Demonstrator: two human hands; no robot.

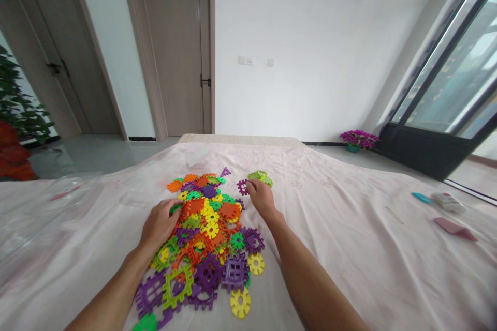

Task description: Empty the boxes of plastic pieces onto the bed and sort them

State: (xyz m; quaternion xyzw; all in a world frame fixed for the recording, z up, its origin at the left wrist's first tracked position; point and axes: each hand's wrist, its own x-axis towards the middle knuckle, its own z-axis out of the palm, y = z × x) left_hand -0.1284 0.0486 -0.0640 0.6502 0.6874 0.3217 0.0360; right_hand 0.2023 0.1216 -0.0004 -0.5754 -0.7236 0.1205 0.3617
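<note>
A heap of interlocking plastic building pieces (212, 217) in orange, yellow, green and purple lies on the cloth between my arms. At its left edge is my left hand (161, 220), with curled fingers around a green building piece (176, 208); the fingertips are partly hidden against the heap. My right hand (262, 197), beyond the heap's right side, pinches a purple square building piece (243, 186) with notched edges. Just behind that hand rests a small group of lime-green pieces (259, 176). Purple square pieces (235, 271) and a yellow flower-shaped disc (240, 303) lie at the near end.
A pale pink cloth (341, 248) covers the wide surface. Clear plastic packaging (50, 212) lies at the left. Toward the right edge are a pink flat item (455, 228), a small white box-like item (448, 201) and a blue item (422, 197).
</note>
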